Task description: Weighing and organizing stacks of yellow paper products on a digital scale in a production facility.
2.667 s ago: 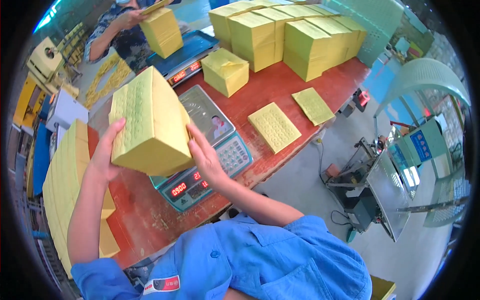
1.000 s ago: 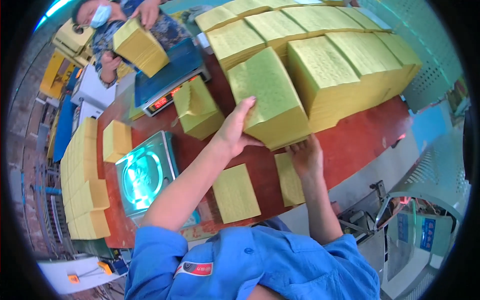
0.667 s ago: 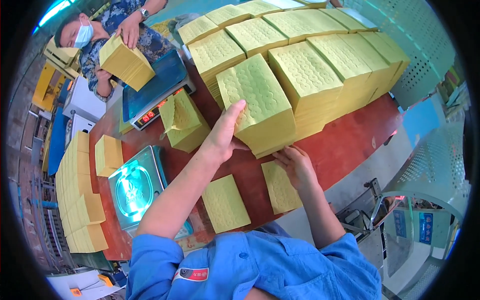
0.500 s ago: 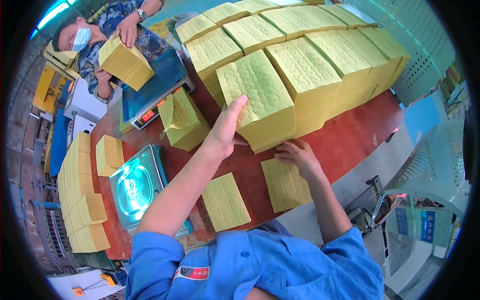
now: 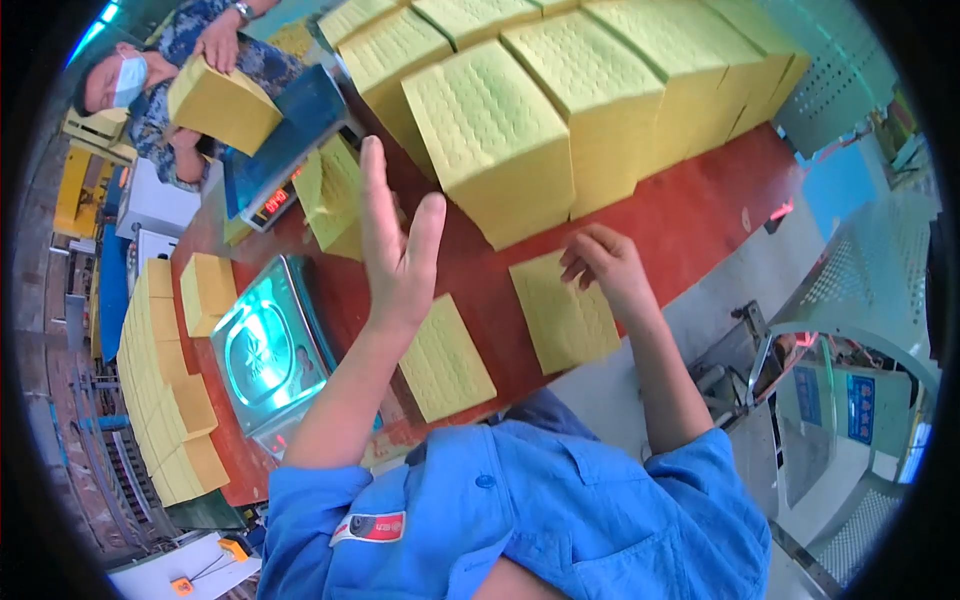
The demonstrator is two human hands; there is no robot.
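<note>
My left hand (image 5: 402,255) is open and holds nothing, its thumb and fingers stretched upward. It is just left of the front stack of yellow paper (image 5: 515,185), whose top sheet is embossed with rows of round marks. My right hand (image 5: 608,268) hovers over a thin pile of yellow paper (image 5: 560,325) near the table's front edge. Its fingers are loosely bent and a little apart, with nothing seen in them. Another thin pile of yellow paper (image 5: 448,365) lies below my left hand. Partly behind that hand sits a small paper block (image 5: 335,200) with a ruffled top.
Tall yellow stacks (image 5: 590,100) fill the far side of the red table (image 5: 690,220). A lit-up metal scale (image 5: 268,345) stands at left, beside a row of yellow blocks (image 5: 165,390). Across the table, a masked person holds a yellow block (image 5: 222,105) over a blue-topped scale (image 5: 290,135).
My left hand has let go of the front stack and risen to its left, fingers straightening. My right hand has come off the stack's lower edge. The whole view has shifted somewhat.
</note>
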